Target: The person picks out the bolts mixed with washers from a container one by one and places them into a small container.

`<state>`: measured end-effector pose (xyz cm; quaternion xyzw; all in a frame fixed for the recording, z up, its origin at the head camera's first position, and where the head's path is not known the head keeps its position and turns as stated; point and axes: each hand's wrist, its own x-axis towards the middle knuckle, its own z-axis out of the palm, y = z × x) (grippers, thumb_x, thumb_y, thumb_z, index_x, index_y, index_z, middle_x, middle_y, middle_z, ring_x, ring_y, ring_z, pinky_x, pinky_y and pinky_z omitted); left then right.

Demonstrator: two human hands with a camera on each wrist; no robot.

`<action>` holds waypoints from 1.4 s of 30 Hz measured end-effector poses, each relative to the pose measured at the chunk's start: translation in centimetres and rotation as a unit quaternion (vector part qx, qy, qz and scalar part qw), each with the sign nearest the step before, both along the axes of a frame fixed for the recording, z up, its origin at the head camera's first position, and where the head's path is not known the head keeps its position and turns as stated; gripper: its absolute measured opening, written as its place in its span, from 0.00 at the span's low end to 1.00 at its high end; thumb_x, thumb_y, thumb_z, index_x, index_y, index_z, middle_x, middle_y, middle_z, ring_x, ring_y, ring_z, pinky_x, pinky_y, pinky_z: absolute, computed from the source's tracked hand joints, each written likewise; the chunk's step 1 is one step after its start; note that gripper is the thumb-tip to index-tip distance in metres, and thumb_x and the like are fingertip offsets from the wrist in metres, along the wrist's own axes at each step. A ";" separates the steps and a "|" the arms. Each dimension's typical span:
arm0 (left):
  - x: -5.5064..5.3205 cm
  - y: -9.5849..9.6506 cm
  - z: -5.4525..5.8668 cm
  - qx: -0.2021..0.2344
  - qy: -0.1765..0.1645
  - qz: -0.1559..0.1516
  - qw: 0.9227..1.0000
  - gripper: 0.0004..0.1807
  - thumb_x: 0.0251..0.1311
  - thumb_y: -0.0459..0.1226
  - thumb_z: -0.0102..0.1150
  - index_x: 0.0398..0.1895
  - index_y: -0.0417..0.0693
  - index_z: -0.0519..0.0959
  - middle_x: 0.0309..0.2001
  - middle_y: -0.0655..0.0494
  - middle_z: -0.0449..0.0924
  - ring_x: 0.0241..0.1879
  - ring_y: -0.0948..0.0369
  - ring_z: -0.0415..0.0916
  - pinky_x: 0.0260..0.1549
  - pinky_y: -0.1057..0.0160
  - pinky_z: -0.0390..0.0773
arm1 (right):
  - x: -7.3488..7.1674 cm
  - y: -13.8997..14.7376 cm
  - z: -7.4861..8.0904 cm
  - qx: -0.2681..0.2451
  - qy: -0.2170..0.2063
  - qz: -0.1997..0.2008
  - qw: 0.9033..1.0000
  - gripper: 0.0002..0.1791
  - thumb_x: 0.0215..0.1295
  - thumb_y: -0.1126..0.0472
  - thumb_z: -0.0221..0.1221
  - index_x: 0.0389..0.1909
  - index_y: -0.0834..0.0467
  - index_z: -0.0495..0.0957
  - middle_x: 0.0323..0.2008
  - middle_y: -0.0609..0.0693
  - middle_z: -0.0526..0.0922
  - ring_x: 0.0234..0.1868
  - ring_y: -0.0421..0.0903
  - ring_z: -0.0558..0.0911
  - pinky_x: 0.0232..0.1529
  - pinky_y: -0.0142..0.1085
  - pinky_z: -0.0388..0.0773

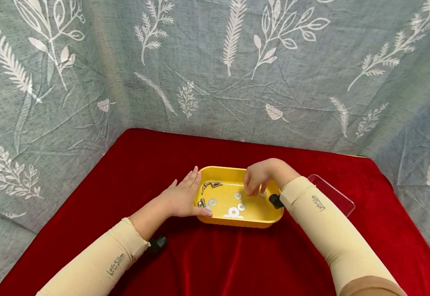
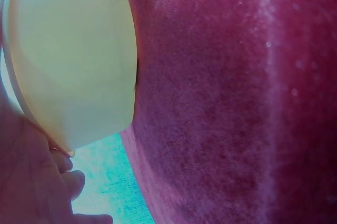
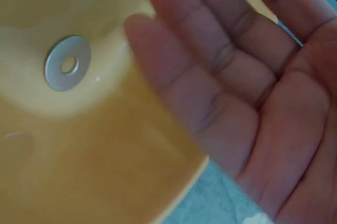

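Note:
A yellow tray [image 1: 259, 222] stands on red cloth, with several flat washers [image 1: 241, 206] and several small bolts [image 1: 203, 202] inside. My left hand [image 1: 181, 197] rests against the tray's left end, fingers extended along the rim and thumb over the front rim. The left wrist view shows the tray's outer wall [image 2: 73, 60] beside that hand. Inside the tray, my right hand [image 1: 261, 176] reaches down with bent fingers near the floor. One washer [image 3: 68, 63] lies apart from its little finger in the right wrist view. Its thumb and index fingertips are hidden, so any pinched thing cannot be seen.
A clear plastic lid [image 1: 333, 193] lies right of the tray, partly behind my right forearm. Red velvet cloth [image 1: 207, 263] covers the table. A patterned grey-green curtain [image 1: 207, 90] hangs behind it and at both sides.

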<state>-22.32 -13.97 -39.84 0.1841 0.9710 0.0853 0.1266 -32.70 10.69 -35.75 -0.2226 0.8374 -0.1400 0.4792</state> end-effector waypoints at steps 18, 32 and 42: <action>0.2 0.4 0.4 -0.006 0.001 -0.002 1.000 0.67 0.40 0.73 0.50 0.71 0.40 0.35 0.72 0.47 0.26 0.71 0.54 0.32 0.61 0.41 0.48 | 2.0 -1.9 -3.1 0.145 -0.136 0.034 0.979 0.10 0.59 0.70 0.56 0.40 0.68 0.81 0.33 0.56 0.83 0.37 0.46 0.82 0.45 0.37 0.76; 0.2 0.1 0.3 -0.011 0.000 0.002 1.000 0.67 0.40 0.73 0.50 0.71 0.40 0.35 0.72 0.47 0.25 0.71 0.54 0.32 0.61 0.40 0.48 | 2.5 -4.2 -4.0 -0.054 -0.132 0.074 0.987 0.11 0.62 0.72 0.52 0.40 0.62 0.81 0.30 0.48 0.81 0.31 0.42 0.80 0.38 0.35 0.78; 0.2 -0.1 0.2 -0.008 0.002 -0.003 1.000 0.67 0.39 0.75 0.48 0.71 0.40 0.34 0.71 0.48 0.23 0.70 0.54 0.32 0.61 0.40 0.49 | 2.7 -5.5 -4.3 -0.147 -0.113 0.098 0.978 0.17 0.65 0.74 0.46 0.50 0.59 0.76 0.42 0.49 0.82 0.39 0.43 0.80 0.41 0.35 0.77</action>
